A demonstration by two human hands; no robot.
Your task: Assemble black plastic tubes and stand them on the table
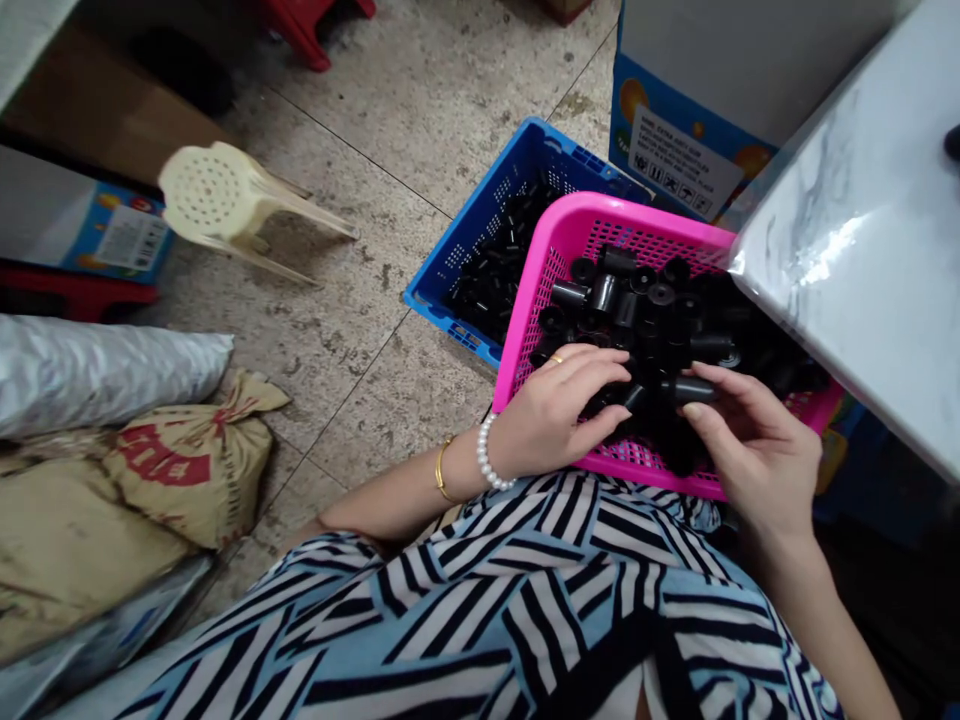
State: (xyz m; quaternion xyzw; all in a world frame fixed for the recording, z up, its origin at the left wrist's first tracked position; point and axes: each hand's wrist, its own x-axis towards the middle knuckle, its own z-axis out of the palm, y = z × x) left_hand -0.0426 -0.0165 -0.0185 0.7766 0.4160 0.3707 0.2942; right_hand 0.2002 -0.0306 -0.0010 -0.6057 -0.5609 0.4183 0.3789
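I have the right hand (754,440) pinching a black tube (696,388) between thumb and fingers, over the pink basket (574,212). The left hand (555,408) curves loosely at the black pieces (604,293) inside; I cannot tell whether it grips one. Further out, I see a blue crate (472,226) just beside the basket and a cream stool (206,190) well apart.

Bare left hand (551,415) palm down, fingers bent forward, thumb apart from fingertips; grip unclear. Left forearm (382,490) slants in from lower left. Bare right hand (765,440) turned inward, thumb and forefinger pinched. Right forearm (836,610) angles up from lower right.
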